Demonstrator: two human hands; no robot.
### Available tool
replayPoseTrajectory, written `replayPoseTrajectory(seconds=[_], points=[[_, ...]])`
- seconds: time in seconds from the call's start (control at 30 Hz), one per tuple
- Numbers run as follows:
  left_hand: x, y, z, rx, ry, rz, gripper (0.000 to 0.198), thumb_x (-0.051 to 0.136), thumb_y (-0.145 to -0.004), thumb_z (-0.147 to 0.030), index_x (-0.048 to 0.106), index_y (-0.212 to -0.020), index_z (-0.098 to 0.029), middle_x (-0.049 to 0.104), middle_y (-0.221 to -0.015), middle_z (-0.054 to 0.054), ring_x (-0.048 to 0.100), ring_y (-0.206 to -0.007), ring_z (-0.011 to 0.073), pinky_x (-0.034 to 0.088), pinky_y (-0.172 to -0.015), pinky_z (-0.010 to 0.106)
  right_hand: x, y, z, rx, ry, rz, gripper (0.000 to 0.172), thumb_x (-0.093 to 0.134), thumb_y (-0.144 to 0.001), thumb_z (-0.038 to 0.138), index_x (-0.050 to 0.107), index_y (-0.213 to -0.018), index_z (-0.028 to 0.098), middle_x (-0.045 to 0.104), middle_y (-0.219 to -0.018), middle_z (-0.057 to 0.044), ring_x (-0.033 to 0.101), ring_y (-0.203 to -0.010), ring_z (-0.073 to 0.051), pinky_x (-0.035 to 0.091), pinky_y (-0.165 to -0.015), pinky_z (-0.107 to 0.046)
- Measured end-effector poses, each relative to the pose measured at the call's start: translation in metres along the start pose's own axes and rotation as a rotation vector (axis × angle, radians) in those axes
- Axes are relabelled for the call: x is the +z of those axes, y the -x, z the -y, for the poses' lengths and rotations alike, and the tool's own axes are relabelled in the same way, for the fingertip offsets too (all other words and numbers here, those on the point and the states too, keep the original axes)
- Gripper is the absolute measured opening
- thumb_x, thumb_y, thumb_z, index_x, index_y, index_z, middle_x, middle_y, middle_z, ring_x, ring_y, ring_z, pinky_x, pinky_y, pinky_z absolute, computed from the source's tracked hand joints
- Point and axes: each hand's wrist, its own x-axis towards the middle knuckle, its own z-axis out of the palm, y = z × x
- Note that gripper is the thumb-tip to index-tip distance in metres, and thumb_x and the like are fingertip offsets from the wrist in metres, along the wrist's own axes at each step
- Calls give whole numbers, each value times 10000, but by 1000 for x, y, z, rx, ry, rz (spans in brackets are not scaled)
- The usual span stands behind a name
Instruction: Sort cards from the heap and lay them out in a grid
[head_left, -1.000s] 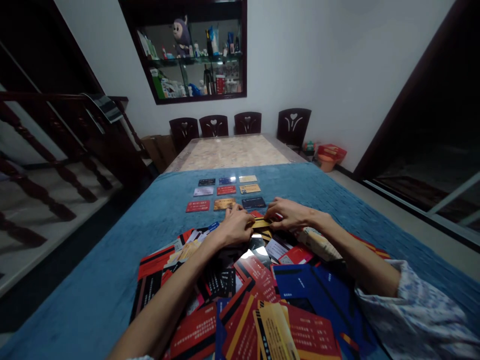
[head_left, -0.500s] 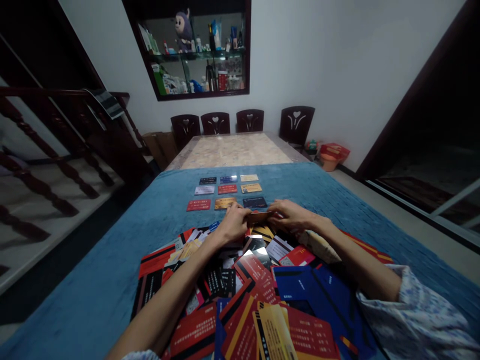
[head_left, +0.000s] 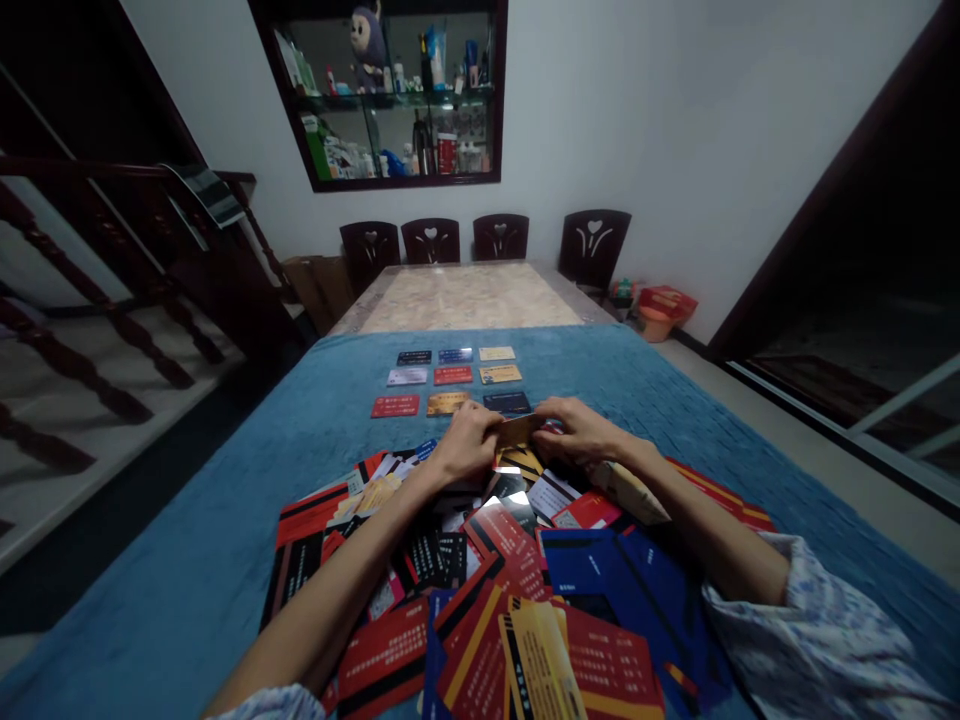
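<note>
Between both hands, a gold-brown card (head_left: pixel 517 431) is held at its two ends, tilted up over the far edge of a spread pile of cards. My left hand (head_left: pixel 471 440) pinches its left end, and my right hand (head_left: pixel 574 430) grips the right end. Beneath my forearms lie red cards (head_left: pixel 510 540), blue cards (head_left: pixel 630 580), black cards (head_left: pixel 435 560) and a yellow card (head_left: pixel 541 660), overlapping each other. Just beyond my fingers sit rows of single cards, among them a dark blue card (head_left: pixel 506 402), a gold card (head_left: pixel 448 403) and a red card (head_left: pixel 395 406).
A blue cloth (head_left: pixel 225 520) covers the near part of the table, with the marble tabletop (head_left: pixel 465 295) showing beyond. Dark wooden chairs (head_left: pixel 501 238) stand at the far end. A stair railing (head_left: pixel 82 330) runs along the left; a red bag (head_left: pixel 666 303) is on the right.
The held card has tipped so that more of its gold-brown face shows. Both hands stay at its ends, and the view has shifted slightly.
</note>
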Motion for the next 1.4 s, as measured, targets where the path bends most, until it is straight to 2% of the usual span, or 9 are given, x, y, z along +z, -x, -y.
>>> replayPoseTrajectory(seconds=[0.17,0.27,0.47,0.57,0.73,0.97,1.17,1.3,1.4], points=[[1,-1,-2,-20,49,-51,254,535,-783,-78,753,-873,-172,702,-845,65,563,-933,223,469,-864,351,-9,2,2,-23,-97,-172,183,552,-839,316,658,-870,170,695,-882,-62,616,-830,-198,451,-774,-313],[0,-1,-3,-41,67,-65,240,560,-781,-87,754,-897,-167,708,-873,69,579,-959,228,477,-879,355,-11,2,5,-40,-132,-252,180,538,-860,323,636,-877,173,691,-876,-51,617,-815,-186,459,-767,-307],[-2,0,-6,-56,95,-122,433,463,-670,31,733,-934,-181,726,-838,21,605,-919,198,488,-904,342,-9,-3,11,-120,-62,-352,158,532,-894,273,655,-925,179,696,-863,-57,608,-783,-177,443,-731,-287],[-4,1,-10,-60,104,-200,434,442,-646,36,713,-905,-182,726,-835,14,607,-924,196,491,-899,338,-5,-5,11,-162,40,-339,139,576,-888,236,692,-948,189,709,-851,-64,603,-795,-186,412,-733,-291],[-7,1,-14,-53,137,-270,303,506,-675,-16,671,-856,-194,727,-828,4,619,-934,200,483,-916,352,7,-8,10,-177,128,-318,122,635,-895,270,728,-959,223,718,-853,-57,606,-850,-198,377,-773,-312],[2,0,-10,-17,156,-214,198,576,-698,-53,630,-838,-182,693,-803,5,619,-817,173,487,-801,308,22,-8,12,-147,163,-311,97,671,-874,254,727,-930,198,691,-843,-67,595,-866,-201,369,-797,-316],[11,1,-4,-49,76,-154,168,566,-710,-46,611,-799,-181,647,-797,20,580,-835,187,470,-780,306,21,-8,14,-114,164,-257,107,642,-871,246,705,-945,199,688,-860,-66,599,-870,-205,371,-804,-318],[5,1,2,-85,9,-121,195,553,-696,-51,619,-830,-177,619,-816,35,566,-870,206,475,-821,332,14,-6,17,-23,209,-145,230,617,-835,176,674,-1055,209,712,-922,-65,610,-925,-225,367,-812,-328],[2,1,6,-75,-5,-116,273,540,-702,-57,639,-926,-178,630,-870,45,570,-890,214,477,-856,353,12,-6,19,44,296,-77,322,602,-815,151,635,-1129,208,714,-1004,-86,606,-969,-245,367,-817,-345]])
